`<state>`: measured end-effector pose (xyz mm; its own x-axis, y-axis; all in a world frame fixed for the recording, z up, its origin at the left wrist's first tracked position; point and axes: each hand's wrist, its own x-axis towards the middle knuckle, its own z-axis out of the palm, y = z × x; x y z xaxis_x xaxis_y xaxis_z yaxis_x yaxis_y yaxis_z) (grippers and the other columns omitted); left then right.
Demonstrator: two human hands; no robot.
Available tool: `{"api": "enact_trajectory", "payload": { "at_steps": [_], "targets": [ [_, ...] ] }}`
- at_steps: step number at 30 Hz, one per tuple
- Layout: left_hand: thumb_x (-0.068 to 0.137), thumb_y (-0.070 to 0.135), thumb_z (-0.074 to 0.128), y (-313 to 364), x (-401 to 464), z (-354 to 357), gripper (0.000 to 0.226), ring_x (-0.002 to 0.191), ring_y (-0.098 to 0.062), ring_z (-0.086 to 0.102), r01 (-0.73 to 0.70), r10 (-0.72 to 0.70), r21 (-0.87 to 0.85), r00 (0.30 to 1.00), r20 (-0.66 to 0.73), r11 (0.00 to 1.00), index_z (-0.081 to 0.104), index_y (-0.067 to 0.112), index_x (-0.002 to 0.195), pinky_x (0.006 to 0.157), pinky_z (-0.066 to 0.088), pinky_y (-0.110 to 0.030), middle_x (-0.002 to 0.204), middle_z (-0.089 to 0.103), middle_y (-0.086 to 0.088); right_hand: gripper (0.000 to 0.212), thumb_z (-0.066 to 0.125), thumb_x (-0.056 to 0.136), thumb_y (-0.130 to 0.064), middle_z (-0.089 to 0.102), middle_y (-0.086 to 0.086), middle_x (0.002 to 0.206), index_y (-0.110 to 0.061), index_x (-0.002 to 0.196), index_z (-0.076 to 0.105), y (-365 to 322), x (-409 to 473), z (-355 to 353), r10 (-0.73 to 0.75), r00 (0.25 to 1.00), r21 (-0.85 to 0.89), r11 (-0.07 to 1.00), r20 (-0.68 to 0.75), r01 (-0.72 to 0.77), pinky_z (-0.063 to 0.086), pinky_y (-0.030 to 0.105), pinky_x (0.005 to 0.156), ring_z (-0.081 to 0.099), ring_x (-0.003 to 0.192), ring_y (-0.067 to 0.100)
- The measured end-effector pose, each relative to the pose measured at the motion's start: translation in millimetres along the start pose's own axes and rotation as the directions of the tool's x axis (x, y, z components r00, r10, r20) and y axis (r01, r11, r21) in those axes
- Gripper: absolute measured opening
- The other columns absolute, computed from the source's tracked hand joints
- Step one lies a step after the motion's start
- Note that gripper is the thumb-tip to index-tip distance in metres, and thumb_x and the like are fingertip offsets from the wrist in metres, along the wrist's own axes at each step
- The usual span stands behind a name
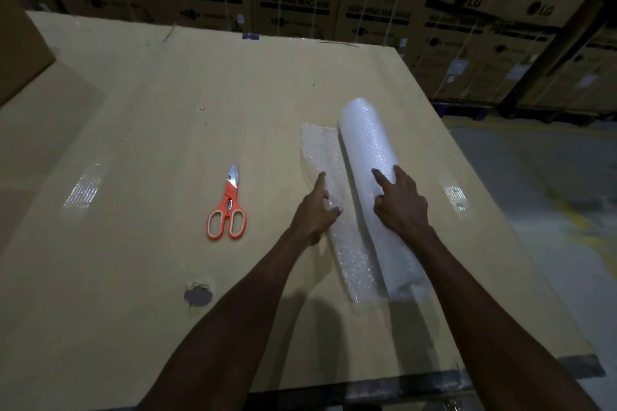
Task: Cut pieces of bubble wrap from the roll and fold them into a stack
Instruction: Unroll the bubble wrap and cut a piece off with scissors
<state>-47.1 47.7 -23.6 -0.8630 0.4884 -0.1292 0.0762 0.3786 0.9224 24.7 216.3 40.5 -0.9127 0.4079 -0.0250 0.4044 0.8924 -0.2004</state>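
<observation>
A white bubble wrap roll [370,150] lies on the cardboard-covered table [150,110], running from near to far. A short loose flap of wrap [320,147] is unrolled flat to its left. My right hand [400,203] rests on top of the roll with its fingers spread. My left hand [317,207] pinches the flap's left edge, index finger pointing forward. Orange-handled scissors [228,210] lie closed on the table, well to the left of my left hand, blades pointing away.
A torn hole [198,295] marks the cardboard near the front. A brown box [20,53] stands at the far left. Stacked washing-machine cartons [300,0] line the back. The table's right edge drops to a grey floor [541,177].
</observation>
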Motion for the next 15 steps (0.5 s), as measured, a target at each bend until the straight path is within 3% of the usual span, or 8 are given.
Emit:
{"api": "enact_trajectory", "payload": {
  "at_steps": [2, 4, 8, 10, 11, 13, 15],
  "targets": [
    [0.088, 0.022, 0.076, 4.0, -1.3, 5.0, 0.096, 0.111, -0.015, 0.053, -0.05, 0.054, -0.101, 0.998, 0.042, 0.994, 0.012, 0.027, 0.16, 0.087, 0.044, -0.015, 0.132, 0.052, -0.007, 0.058, 0.048, 0.101, -0.039, 0.013, 0.01, 0.168, -0.033, 0.156, 0.031, -1.1, -1.4, 4.0, -0.019, 1.0, -0.052, 0.998, 0.009, 0.02, 0.04, 0.061, 0.107, 0.021, 0.15, 0.035],
    [0.084, 0.022, 0.08, 7.1, -0.5, 9.7, 0.097, 0.097, -0.009, 0.054, -0.079, 0.092, -0.203, 0.994, 0.055, 0.976, 0.019, 0.029, 0.159, 0.074, 0.044, -0.006, 0.117, 0.052, 0.002, 0.074, 0.057, 0.094, -0.056, 0.005, 0.008, 0.169, -0.035, 0.157, 0.024, 0.1, -2.3, 7.3, 0.008, 0.999, -0.098, 0.995, 0.054, -0.003, 0.039, 0.06, 0.105, 0.017, 0.151, 0.037],
    [0.078, 0.011, 0.084, 18.0, 2.7, 10.5, 0.093, 0.085, -0.007, 0.051, -0.098, 0.086, -0.261, 0.995, -0.058, 0.96, 0.033, 0.025, 0.154, 0.068, 0.047, -0.01, 0.106, 0.048, 0.0, 0.092, 0.072, 0.086, -0.05, -0.001, 0.009, 0.169, -0.036, 0.159, 0.018, 7.0, -0.3, 7.0, 0.022, 0.996, -0.1, 0.995, 0.09, -0.013, 0.042, 0.06, 0.104, 0.015, 0.151, 0.038],
    [0.078, 0.007, 0.082, 21.9, 2.0, 5.8, 0.092, 0.085, -0.013, 0.051, -0.116, 0.109, -0.05, 0.986, -0.125, 0.992, 0.032, 0.024, 0.153, 0.065, 0.046, -0.017, 0.109, 0.046, -0.003, 0.092, 0.074, 0.086, -0.044, 0.0, 0.009, 0.169, -0.035, 0.159, 0.019, 10.0, 1.7, 4.9, 0.031, 0.996, -0.08, 0.996, 0.085, -0.025, 0.042, 0.058, 0.104, 0.016, 0.151, 0.038],
    [0.08, 0.007, 0.08, 21.5, -0.1, 0.9, 0.09, 0.089, -0.017, 0.054, -0.108, 0.13, 0.142, 0.98, -0.153, 0.984, 0.031, 0.024, 0.153, 0.068, 0.046, -0.023, 0.115, 0.044, -0.004, 0.092, 0.074, 0.086, -0.043, 0.0, 0.009, 0.169, -0.035, 0.159, 0.019, 10.9, 2.1, 4.5, 0.034, 0.996, -0.081, 0.996, 0.083, -0.028, 0.042, 0.058, 0.104, 0.017, 0.151, 0.038],
    [0.082, 0.008, 0.076, 13.8, -5.1, -9.3, 0.085, 0.095, -0.027, 0.057, -0.069, 0.204, 0.553, 0.961, -0.187, 0.831, 0.029, 0.021, 0.152, 0.072, 0.048, -0.035, 0.128, 0.04, -0.009, 0.095, 0.075, 0.085, -0.045, -0.001, 0.01, 0.169, -0.035, 0.159, 0.016, 10.9, 1.5, 6.4, 0.031, 0.996, -0.105, 0.994, 0.083, -0.022, 0.042, 0.06, 0.104, 0.015, 0.151, 0.039],
    [0.084, 0.023, 0.078, 0.5, -9.6, -13.8, 0.079, 0.111, -0.032, 0.054, -0.104, 0.336, 0.78, 0.931, -0.141, 0.616, 0.034, 0.015, 0.149, 0.082, 0.049, -0.044, 0.137, 0.042, -0.014, 0.105, 0.077, 0.081, -0.05, -0.005, 0.011, 0.168, -0.035, 0.16, 0.01, 8.5, -0.9, 11.2, 0.02, 0.996, -0.158, 0.987, 0.087, -0.006, 0.042, 0.062, 0.102, 0.014, 0.151, 0.041]
  ]
}}
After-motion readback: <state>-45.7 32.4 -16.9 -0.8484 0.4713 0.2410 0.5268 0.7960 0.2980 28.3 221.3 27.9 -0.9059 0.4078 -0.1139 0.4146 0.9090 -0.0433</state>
